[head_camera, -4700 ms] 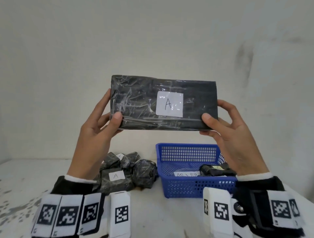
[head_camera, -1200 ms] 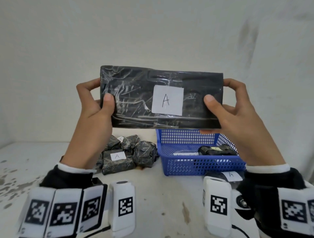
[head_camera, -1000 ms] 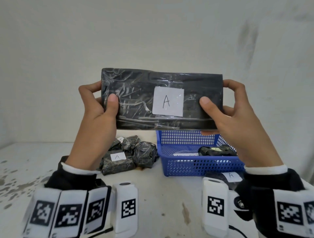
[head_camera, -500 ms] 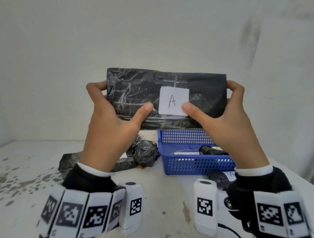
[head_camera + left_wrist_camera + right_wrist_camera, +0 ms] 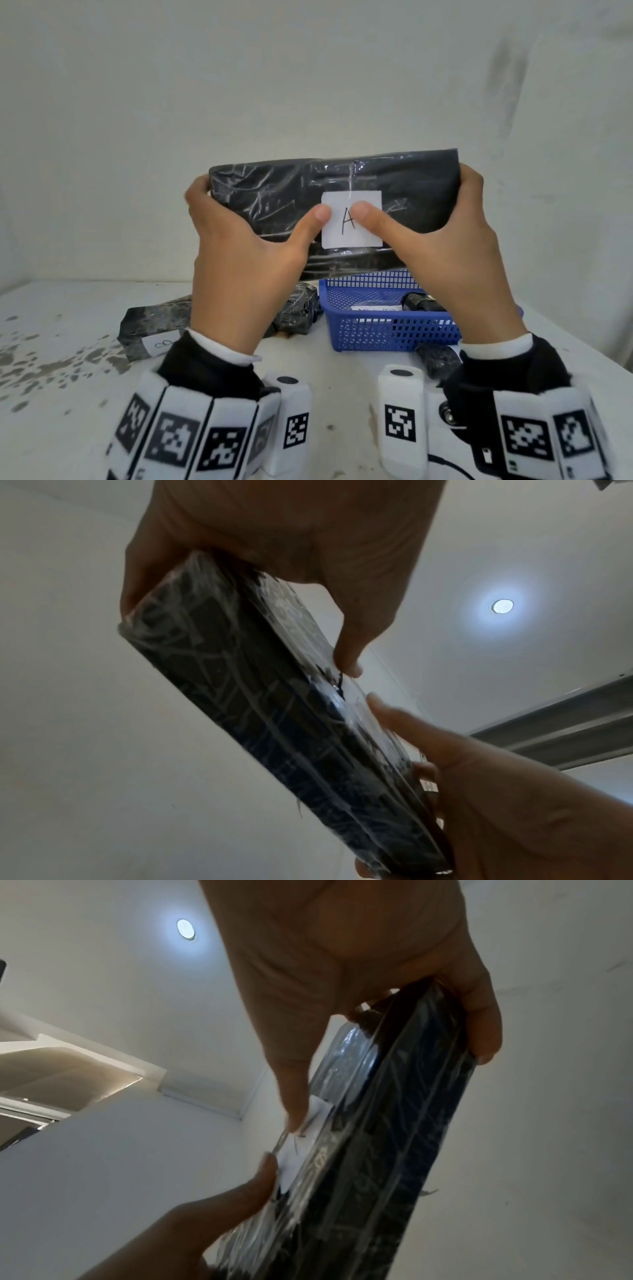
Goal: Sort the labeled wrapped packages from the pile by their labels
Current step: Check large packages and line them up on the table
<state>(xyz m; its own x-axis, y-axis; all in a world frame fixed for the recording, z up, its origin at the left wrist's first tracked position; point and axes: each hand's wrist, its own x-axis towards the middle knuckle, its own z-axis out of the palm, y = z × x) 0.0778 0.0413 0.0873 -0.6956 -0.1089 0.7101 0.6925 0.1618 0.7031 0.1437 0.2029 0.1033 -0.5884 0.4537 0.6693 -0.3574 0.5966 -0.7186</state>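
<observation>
I hold a long flat black wrapped package [image 5: 291, 202] upright in the air before me, its white label [image 5: 352, 236] marked "A" facing me. My left hand [image 5: 236, 253] grips its left end, thumb stretched to the label's left edge. My right hand [image 5: 445, 253] grips the right end, thumb lying on the label. The left wrist view shows the package [image 5: 260, 712] edge-on between my left hand [image 5: 291, 534] and right hand [image 5: 496, 791]. From the right wrist, the package [image 5: 369, 1164] runs below my right hand [image 5: 342, 961].
On the white table [image 5: 68, 394] a pile of black wrapped packages [image 5: 154, 318] lies behind my left hand. A blue basket [image 5: 387, 329] with a wrapped package [image 5: 421, 303] inside stands at the right. Another black package [image 5: 438, 359] lies before the basket.
Both thumbs have slid inward along the package's front until they meet at the label. The package sits a little lower and to the right in view.
</observation>
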